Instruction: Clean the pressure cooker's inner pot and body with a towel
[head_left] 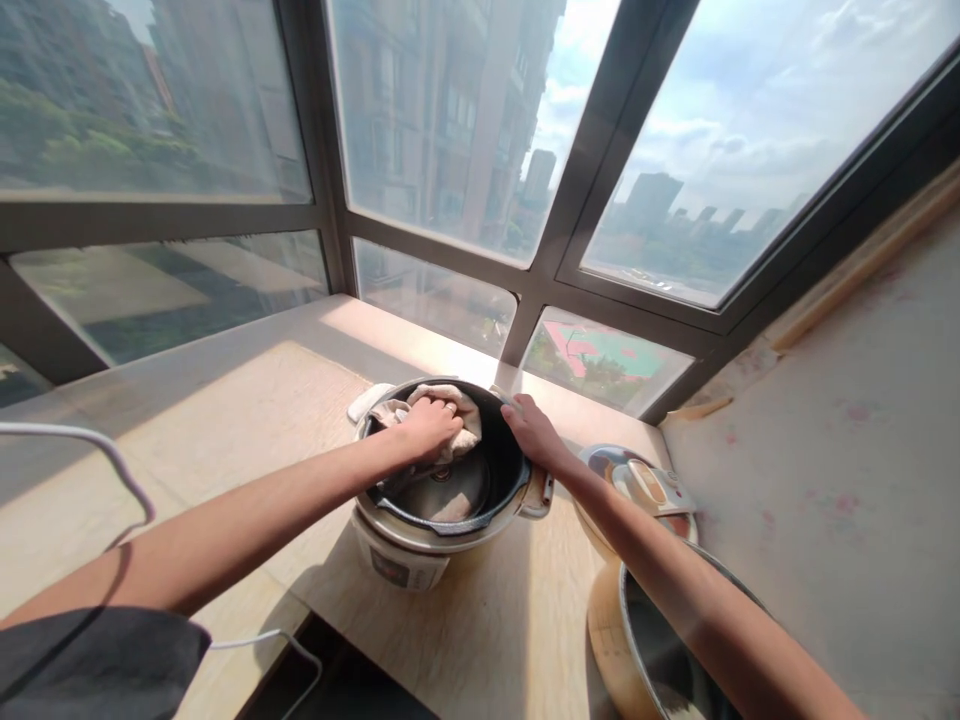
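The left hand [429, 428], fingers curled on the cloth [466, 412], presses it to the far inner wall of the cooker [442, 540]. The cloth lies under and just beyond the fingertips. The right hand [534, 432] clasps the rim just right of them.

Label [396, 570] on the cooker [450, 540] too blurred to read

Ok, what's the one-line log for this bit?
left hand: presses cloth inside cooker | right hand: on cooker rim | surface: counter
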